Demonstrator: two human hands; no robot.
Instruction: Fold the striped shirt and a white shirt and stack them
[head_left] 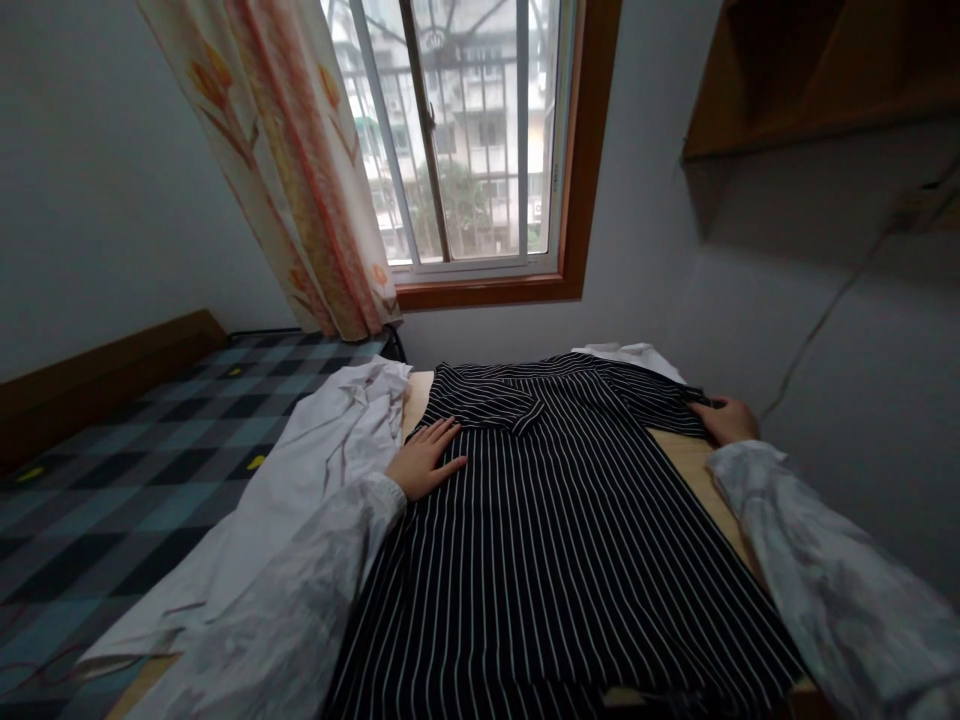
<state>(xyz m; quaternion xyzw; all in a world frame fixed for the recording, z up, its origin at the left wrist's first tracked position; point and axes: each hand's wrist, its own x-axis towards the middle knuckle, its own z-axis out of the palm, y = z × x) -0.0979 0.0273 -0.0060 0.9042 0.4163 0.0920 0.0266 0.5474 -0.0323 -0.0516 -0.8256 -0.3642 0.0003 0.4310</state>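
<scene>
A black shirt with thin white stripes lies spread over a light wooden table. Its left sleeve is folded inward across the upper body, and the right sleeve stretches out to the side. My left hand rests flat on the shirt's left edge, just below the folded sleeve, fingers apart. At the far right, my right hand pinches the end of the right sleeve between thumb and fingers. A white garment lies crumpled left of the shirt, and some white cloth shows behind it.
A bed with a checked sheet stands on the left. Beyond the table are a window and a floral curtain. A wooden shelf hangs on the right wall, with a cable running down below it.
</scene>
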